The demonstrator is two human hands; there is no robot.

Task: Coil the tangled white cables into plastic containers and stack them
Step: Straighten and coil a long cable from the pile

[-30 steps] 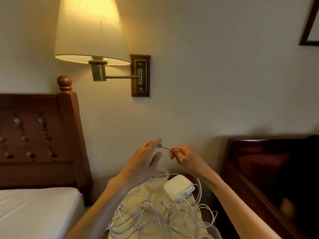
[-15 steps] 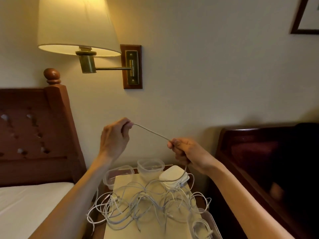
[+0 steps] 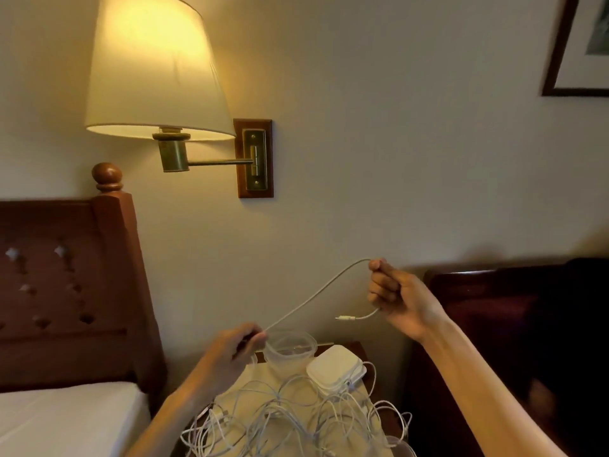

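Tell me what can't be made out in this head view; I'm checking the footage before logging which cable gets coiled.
- Held cable: beyond the left hand its run is hidden by the fingers, so its link to the tangled pile is unclear.
- Connector: too small to tell its type.
- Container at the bottom edge: cut off by the frame.
- Right hand: the cable inside the grip is hidden.
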